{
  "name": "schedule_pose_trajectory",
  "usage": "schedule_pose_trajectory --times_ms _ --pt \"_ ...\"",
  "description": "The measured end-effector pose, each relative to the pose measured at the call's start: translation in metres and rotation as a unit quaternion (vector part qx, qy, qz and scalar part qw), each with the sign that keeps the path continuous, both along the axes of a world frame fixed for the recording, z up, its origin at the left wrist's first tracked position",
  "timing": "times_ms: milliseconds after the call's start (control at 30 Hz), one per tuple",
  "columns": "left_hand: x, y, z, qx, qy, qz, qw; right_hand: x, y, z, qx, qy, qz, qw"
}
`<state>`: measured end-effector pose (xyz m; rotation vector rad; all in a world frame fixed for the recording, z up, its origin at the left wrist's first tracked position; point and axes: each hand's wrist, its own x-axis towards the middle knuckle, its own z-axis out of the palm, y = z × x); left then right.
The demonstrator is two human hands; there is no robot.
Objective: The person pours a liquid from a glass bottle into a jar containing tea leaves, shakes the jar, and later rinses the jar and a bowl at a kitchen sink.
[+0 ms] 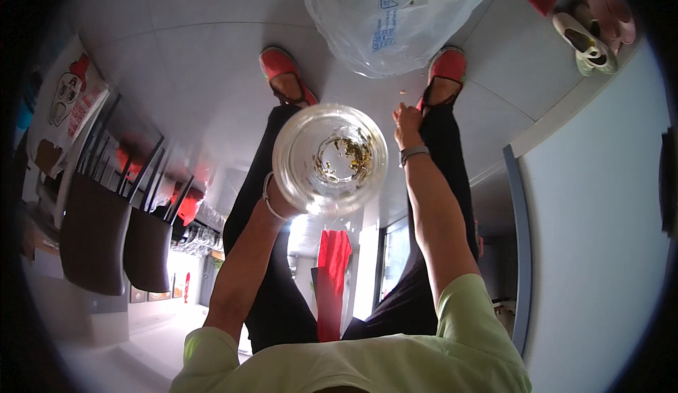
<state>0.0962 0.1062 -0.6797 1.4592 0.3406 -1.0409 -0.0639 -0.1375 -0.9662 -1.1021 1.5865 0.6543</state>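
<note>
A clear round glass jar (288, 133), seen from above through its open mouth, is held up in front of me. Yellow-brown dried plant bits (354, 154) lie at its bottom, mostly to one side. My left hand (284, 198) is around the jar's near left side, its fingers hidden behind the glass. Low by my right shoe, my right hand (408, 122) has its fingers curled; whether they pinch anything is unclear. Just beyond its fingertips a small pale piece (403, 92) lies on the floor. Farther off is a translucent plastic bag (339, 27) with dried plant bits inside.
Red shoes (280, 69) are on my feet, either side of the bag's near edge. Dark chairs (95, 234) and a printed bag (66, 101) are at left. More shoes (585, 43) lie by the white wall (593, 181) on the right. Grey tiles (206, 59) cover the floor.
</note>
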Motion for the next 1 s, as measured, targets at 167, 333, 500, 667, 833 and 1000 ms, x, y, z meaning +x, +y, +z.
schedule_pose_trajectory --times_ms 167,333,500,667,833,1000 --pt "0.011 -0.001 -0.008 0.016 -0.052 0.170 0.984 -0.029 0.001 -0.072 0.006 -0.022 -0.252 0.968" --pt "0.029 0.007 -0.021 0.047 -0.264 0.158 0.950 -0.032 -0.224 -0.161 -0.004 -0.128 -0.269 0.955" --pt "0.029 0.026 -0.008 0.199 -0.297 0.015 0.934 0.031 0.036 -0.047 -0.106 0.069 -0.276 0.953" --pt "0.025 0.019 -0.016 0.178 -0.370 0.034 0.911 0.078 -0.013 -0.035 0.084 -0.194 -0.188 0.959" --pt "0.011 -0.001 0.025 -0.121 -0.033 0.392 0.911 0.193 -0.010 0.099 0.090 -0.261 -0.173 0.945" --pt "0.024 -0.017 0.095 0.178 -0.255 0.163 0.936 0.262 -0.017 0.228 0.110 -0.307 -0.007 0.945"
